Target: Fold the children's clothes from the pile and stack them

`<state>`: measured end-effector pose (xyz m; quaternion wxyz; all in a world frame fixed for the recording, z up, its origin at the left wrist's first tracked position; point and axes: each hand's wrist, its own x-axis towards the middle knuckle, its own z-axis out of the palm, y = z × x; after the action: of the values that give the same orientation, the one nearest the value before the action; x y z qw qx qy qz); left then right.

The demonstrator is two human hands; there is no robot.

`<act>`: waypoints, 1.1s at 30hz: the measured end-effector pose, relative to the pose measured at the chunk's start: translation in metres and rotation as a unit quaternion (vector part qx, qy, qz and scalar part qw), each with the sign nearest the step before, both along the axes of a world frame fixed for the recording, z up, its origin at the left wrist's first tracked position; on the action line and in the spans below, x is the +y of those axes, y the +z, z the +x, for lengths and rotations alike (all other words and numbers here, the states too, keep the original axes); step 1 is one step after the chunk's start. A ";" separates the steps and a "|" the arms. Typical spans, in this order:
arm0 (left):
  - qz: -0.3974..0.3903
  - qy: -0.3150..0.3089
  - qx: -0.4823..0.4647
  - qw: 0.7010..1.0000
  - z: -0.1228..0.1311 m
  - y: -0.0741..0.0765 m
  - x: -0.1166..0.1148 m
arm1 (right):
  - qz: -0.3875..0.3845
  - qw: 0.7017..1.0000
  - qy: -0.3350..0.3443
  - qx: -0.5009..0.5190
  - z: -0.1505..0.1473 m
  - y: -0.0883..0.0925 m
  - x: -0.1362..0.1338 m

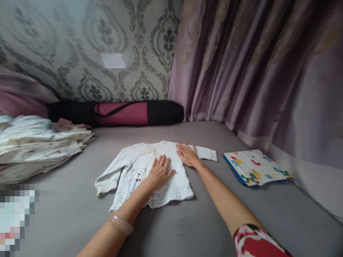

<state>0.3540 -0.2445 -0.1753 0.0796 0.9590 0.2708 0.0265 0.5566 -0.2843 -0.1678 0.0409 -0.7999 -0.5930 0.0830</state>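
A small white long-sleeved baby shirt lies spread face up on the grey bed sheet, with a bear print on its front and rows of lettering near the hem. My left hand rests flat on the middle of the shirt, fingers spread, beside the bear print. On the shirt's right shoulder, where the sleeve begins, my right hand lies palm down with its fingers stretched out. The right sleeve reaches out straight past that hand, while the left sleeve slants down toward me. Neither hand grips the cloth.
Folded cloth with colourful printing lies to the right, near the purple curtain. A long black and maroon bag lies along the patterned wall. Crumpled pale fabric is heaped at left. The near-left corner is pixelated.
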 end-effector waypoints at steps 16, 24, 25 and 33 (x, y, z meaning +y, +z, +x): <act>-0.065 0.122 -0.129 0.982 -0.117 0.040 0.041 | -0.040 0.995 -0.066 -0.062 0.065 -0.001 -0.046; -0.134 0.392 -0.223 0.882 -0.195 0.031 0.086 | 0.008 0.999 0.028 -0.024 -0.023 0.019 0.028; -0.152 0.401 -0.220 0.876 -0.199 0.031 0.085 | 0.006 0.999 0.041 -0.007 -0.038 0.017 0.039; -0.215 0.403 -0.132 0.880 -0.210 0.038 0.078 | 0.019 0.999 0.012 -0.026 -0.071 -0.004 0.063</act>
<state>0.1442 -0.1666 -0.1371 0.3011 0.7138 0.6200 0.1242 0.4852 -0.2216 -0.1721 0.0392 -0.7938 -0.6047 0.0512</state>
